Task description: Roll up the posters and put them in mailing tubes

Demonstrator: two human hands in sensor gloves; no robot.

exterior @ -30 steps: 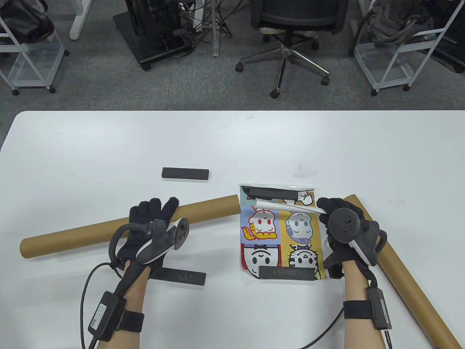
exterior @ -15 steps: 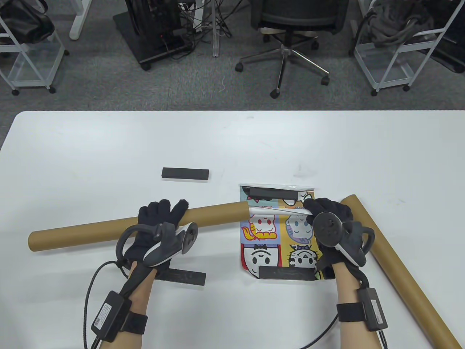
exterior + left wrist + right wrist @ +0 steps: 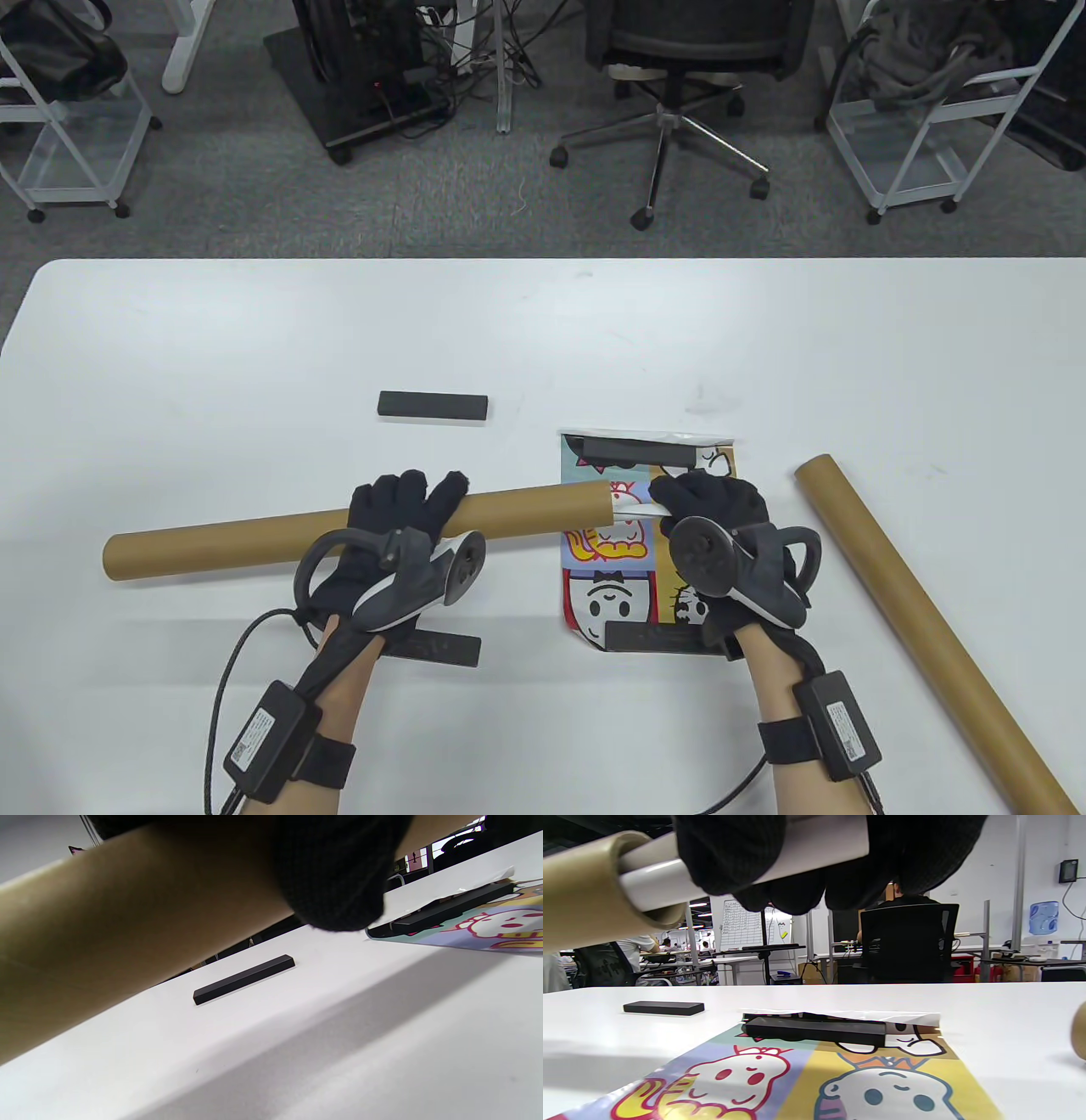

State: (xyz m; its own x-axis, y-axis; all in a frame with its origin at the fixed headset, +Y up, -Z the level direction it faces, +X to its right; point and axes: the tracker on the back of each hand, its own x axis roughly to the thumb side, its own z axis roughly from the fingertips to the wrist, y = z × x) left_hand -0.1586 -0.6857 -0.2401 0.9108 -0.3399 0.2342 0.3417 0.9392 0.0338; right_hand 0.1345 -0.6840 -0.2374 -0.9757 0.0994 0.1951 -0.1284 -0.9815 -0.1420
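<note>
Over a white table (image 3: 254,340), the left hand (image 3: 399,543) grips a brown cardboard mailing tube (image 3: 254,535) while the right hand (image 3: 721,526) clasps a rolled white poster (image 3: 746,861), partly inserted; a flat cartoon poster (image 3: 611,586) below the hands remains unrolled.

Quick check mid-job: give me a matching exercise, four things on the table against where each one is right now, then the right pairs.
Things:
1. rolled poster
2. held tube
3. spare tube
4. flat poster

Places:
A. lying alone at the table's right side
B. gripped by the left hand
C. spread under black bars
D. pinched by the right hand, end inside a tube mouth

Pairs: 1-D, 2-B, 3-A, 4-C
</note>
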